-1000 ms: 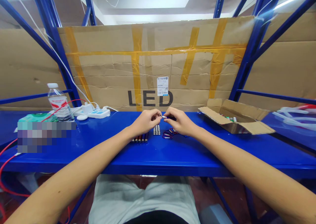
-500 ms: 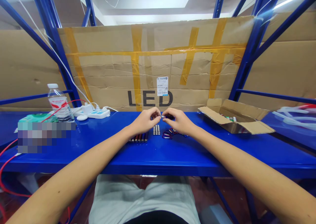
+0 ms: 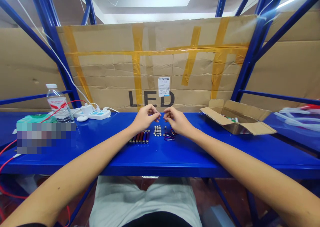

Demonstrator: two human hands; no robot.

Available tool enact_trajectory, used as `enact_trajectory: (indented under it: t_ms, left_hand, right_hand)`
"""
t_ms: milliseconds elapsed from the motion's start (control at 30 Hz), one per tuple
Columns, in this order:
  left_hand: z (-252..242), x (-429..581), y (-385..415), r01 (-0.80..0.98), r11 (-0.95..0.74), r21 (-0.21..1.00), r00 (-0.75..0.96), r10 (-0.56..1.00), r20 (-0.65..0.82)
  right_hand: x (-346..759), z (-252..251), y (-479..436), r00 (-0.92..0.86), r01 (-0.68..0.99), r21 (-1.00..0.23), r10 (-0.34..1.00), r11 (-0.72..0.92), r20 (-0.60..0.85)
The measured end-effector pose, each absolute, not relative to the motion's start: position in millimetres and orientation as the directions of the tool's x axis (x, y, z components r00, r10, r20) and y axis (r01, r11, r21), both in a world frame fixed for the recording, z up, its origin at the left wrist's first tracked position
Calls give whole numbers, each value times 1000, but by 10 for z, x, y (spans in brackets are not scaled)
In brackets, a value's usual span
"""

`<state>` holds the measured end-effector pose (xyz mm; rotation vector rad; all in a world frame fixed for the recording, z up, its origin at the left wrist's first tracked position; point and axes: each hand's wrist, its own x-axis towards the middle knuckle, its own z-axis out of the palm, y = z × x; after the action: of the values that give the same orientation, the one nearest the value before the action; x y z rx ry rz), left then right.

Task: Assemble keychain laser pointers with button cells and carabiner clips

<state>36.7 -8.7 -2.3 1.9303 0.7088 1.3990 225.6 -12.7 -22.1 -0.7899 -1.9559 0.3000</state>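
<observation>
My left hand (image 3: 145,118) and my right hand (image 3: 175,120) hover close together above the blue shelf (image 3: 160,153), fingertips pinched and a small gap between them. What each pinch holds is too small to make out. Right below lie a row of slim dark cylinders (image 3: 140,137), a cluster of small silver button cells (image 3: 157,130) and a few purple and red clips (image 3: 169,135).
An open cardboard box (image 3: 237,121) sits at the right with items inside. On the left are a water bottle (image 3: 57,103), a white power strip (image 3: 93,113) with red and white cables, and a green packet (image 3: 35,119). A taped cardboard sheet marked LED (image 3: 155,63) backs the shelf.
My two hands were joined on a small silver-tipped piece; now they have drawn slightly apart. The view has shifted a little, showing more of the parts below.
</observation>
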Motion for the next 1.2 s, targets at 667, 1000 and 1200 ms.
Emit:
enact_trajectory:
  t_ms: [667, 1000, 1200]
  left_hand:
    - [-13, 217, 45, 207, -642, 738, 255, 764, 593]
    - [-4, 196, 47, 278, -650, 707, 265, 760, 594]
    - [-26, 173, 103, 289, -636, 715, 275, 771, 575]
  right_hand:
    - [2642, -50, 54, -188, 572, -558, 758, 601, 625]
    - [2634, -84, 69, -215, 584, -563, 781, 584, 587]
    - [2621, -75, 44, -231, 581, -558, 778, 592, 584]
